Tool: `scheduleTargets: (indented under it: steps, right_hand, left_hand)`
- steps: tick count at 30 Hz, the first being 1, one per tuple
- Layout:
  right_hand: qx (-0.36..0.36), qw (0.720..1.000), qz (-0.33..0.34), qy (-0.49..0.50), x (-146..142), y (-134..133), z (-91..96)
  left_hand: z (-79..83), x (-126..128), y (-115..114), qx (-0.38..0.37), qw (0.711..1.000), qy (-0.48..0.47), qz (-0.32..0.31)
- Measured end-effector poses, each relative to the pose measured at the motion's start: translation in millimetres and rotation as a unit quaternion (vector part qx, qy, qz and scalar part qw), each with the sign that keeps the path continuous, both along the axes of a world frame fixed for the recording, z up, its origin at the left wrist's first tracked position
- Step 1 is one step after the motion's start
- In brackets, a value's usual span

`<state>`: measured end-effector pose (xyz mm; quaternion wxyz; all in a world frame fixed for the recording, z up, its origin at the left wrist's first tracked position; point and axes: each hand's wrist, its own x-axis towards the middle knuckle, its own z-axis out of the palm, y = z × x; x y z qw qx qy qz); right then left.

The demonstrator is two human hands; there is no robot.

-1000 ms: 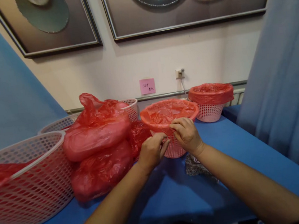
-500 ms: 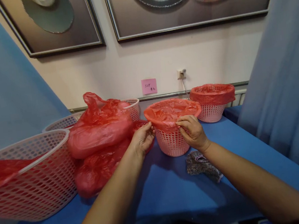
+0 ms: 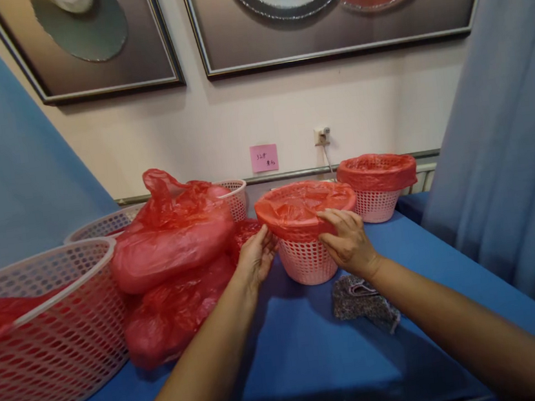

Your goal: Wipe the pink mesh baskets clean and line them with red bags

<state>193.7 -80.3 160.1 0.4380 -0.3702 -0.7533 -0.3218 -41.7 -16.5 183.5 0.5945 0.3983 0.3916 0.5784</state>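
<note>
A pink perforated plastic basket [image 3: 308, 264] stands upright on the blue-covered table, its rim wrapped by a red plastic bag [image 3: 295, 231] folded down over the outside. My left hand [image 3: 256, 254] is at the left side of the rim, fingertips closed on the bag's edge. At the front right of the rim, my right hand [image 3: 349, 242] holds the folded bag, thumb low and fingers on the rim. Just below my right hand lies a crumpled dark grey cloth [image 3: 362, 306] with a pale edge. The inner sides of my left fingertips are partly hidden.
Another pink basket [image 3: 376, 205] with a red liner stands at the back right. Stuffed red plastic bags [image 3: 175, 244] pile up on the left, beside a large pink basket [image 3: 55, 337]. More baskets stand behind them, near a wall with a pink note [image 3: 264, 158] and socket [image 3: 322, 136].
My right hand's fingers have spread more over the rim, and the bag's folded edge there sits lower and smoother. The left hand has shifted slightly down. The whole view has moved a little.
</note>
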Motion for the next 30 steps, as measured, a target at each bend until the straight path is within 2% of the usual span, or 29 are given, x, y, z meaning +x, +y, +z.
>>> scheduleTargets:
  steps: [3, 5, 7, 8, 9, 10, 11, 12, 13, 14, 15, 16, 18, 21, 23, 25, 27, 30]
  right_hand:
    - [0.000, 1.000, -0.004, -0.009, -1.0, -7.7, -5.7]
    - [-0.016, 1.000, -0.001, -0.003, -1.0, -12.9, -6.6]
    - [-0.033, 0.999, 0.008, 0.002, -0.5, -17.1, -4.7]
    - [-0.041, 0.999, 0.014, 0.003, -0.3, -18.7, -3.0]
    - [-0.050, 0.999, 0.018, 0.004, -0.2, -19.9, -1.1]
    - [-0.057, 0.998, 0.020, 0.009, -0.3, -20.7, 0.9]
    - [-0.064, 0.998, 0.020, 0.017, -0.7, -21.0, 2.8]
    - [-0.068, 0.997, 0.017, 0.026, -1.3, -20.9, 4.4]
    - [-0.071, 0.997, 0.012, 0.036, -2.2, -20.5, 5.7]
    - [-0.072, 0.996, 0.009, 0.044, -3.2, -19.8, 6.7]
    - [-0.071, 0.996, 0.006, 0.052, -4.4, -19.0, 7.2]
    - [-0.071, 0.996, 0.006, 0.059, -5.8, -18.3, 7.4]
    - [-0.068, 0.995, 0.011, 0.070, -8.3, -17.6, 7.3]
    - [-0.065, 0.993, 0.040, 0.093, -8.2, -17.8, 9.9]
    - [-0.058, 0.989, 0.061, 0.124, -1.6, -15.9, 16.7]
    - [-0.060, 0.988, 0.053, 0.135, 11.9, -9.7, 28.6]
    - [-0.099, 0.990, 0.026, 0.093, 29.4, 1.3, 43.1]
    - [-0.219, 0.975, 0.024, -0.020, 51.2, 21.5, 58.7]
  left_hand:
    - [-2.3, 1.3, -0.7, 0.045, 0.997, 0.056, 0.036]
    - [2.5, 0.2, -1.3, 0.084, 0.989, 0.084, 0.093]
    - [15.8, -2.9, -1.9, 0.167, 0.964, 0.128, 0.161]
    - [25.5, -4.8, -2.1, 0.228, 0.942, 0.167, 0.183]
    - [36.5, -6.7, -2.0, 0.319, 0.896, 0.246, 0.188]
    - [48.2, -8.3, -1.6, 0.403, 0.836, 0.336, 0.163]
    - [59.7, -9.5, -0.9, 0.461, 0.776, 0.418, 0.104]
    - [70.3, -10.1, -0.1, 0.491, 0.726, 0.481, 0.026]
    - [79.3, -10.2, 0.9, 0.492, 0.691, 0.527, -0.052]
    - [86.3, -9.6, 1.7, 0.478, 0.671, 0.556, -0.111]
    - [91.1, -8.3, 2.1, 0.464, 0.661, 0.572, -0.144]
    - [93.8, -6.4, 2.0, 0.459, 0.658, 0.578, -0.151]
    - [93.0, -1.0, 0.0, 0.481, 0.653, 0.571, -0.129]
    - [81.2, 8.3, -6.5, 0.507, 0.642, 0.560, -0.129]
    - [71.0, 11.8, -10.9, 0.499, 0.648, 0.559, -0.134]
    - [62.5, 10.8, -13.2, 0.500, 0.657, 0.552, -0.120]
    - [57.6, 5.7, -12.6, 0.495, 0.664, 0.549, -0.111]
    - [55.7, -2.5, -8.2, 0.467, 0.686, 0.548, -0.105]
